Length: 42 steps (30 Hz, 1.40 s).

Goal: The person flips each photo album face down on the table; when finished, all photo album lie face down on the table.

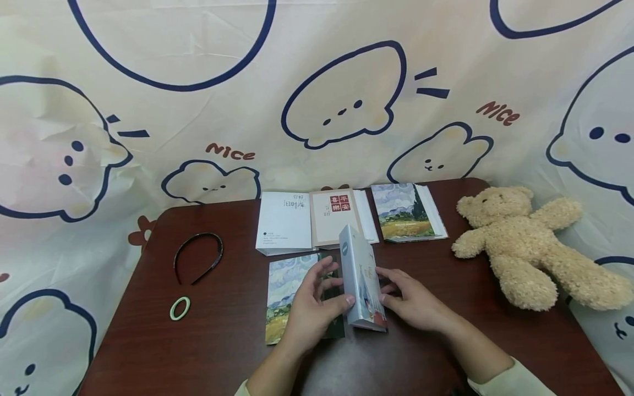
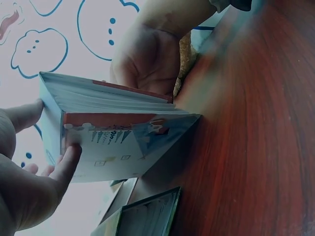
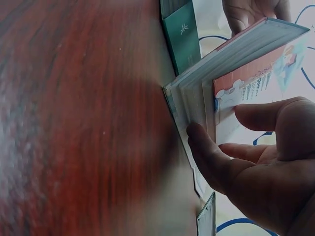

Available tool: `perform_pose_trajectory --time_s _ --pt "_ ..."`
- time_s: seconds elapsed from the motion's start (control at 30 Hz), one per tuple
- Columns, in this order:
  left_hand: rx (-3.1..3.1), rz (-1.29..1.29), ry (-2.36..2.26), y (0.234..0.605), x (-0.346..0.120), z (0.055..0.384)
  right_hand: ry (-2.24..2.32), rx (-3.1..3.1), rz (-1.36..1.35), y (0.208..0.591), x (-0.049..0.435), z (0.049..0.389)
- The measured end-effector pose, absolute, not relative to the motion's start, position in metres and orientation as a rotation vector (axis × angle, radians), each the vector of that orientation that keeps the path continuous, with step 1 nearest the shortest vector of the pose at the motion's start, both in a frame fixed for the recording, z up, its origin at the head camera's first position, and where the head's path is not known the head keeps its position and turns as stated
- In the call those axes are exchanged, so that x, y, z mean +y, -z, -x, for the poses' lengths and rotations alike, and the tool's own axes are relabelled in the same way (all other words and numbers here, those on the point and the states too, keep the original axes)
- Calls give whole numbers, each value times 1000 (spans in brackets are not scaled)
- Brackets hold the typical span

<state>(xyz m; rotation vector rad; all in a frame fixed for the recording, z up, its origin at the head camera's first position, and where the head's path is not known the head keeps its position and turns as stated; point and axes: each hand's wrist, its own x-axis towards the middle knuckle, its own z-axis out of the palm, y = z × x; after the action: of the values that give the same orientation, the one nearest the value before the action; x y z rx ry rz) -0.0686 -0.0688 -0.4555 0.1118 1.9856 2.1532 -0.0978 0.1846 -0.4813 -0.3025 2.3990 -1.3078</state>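
A thick photo album (image 1: 365, 278) with a pale blue and white cover stands on the table, its spine tilted up toward me. My left hand (image 1: 313, 305) holds it at the spine, the thumb on one side and a finger on the other in the left wrist view. On the opposite side, my right hand (image 1: 413, 300) pinches the cover, with the thumb outside and a finger (image 3: 209, 147) at the page edges. The covers stand apart and the pages fan slightly. Partly hidden under my left hand lies a second album (image 1: 289, 275) with a painted landscape cover.
Behind lie a white album (image 1: 284, 220), a beige one (image 1: 329, 214) with red characters, and another landscape album (image 1: 403, 214). A teddy bear (image 1: 525, 242) lies on the right. On the left are a black headband (image 1: 218, 258) and a pale green ring (image 1: 173, 311). Patterned cloth (image 1: 342, 82) hangs behind.
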Motion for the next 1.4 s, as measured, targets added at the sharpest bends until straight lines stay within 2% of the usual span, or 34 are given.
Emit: perform_pose_trajectory --time_s 0.67,1.4 --pt "1850 -124 -2140 459 -65 64 1405 2326 307 481 172 94" --pt "1858 -214 -2107 459 -51 67 1537 2335 411 450 178 92"
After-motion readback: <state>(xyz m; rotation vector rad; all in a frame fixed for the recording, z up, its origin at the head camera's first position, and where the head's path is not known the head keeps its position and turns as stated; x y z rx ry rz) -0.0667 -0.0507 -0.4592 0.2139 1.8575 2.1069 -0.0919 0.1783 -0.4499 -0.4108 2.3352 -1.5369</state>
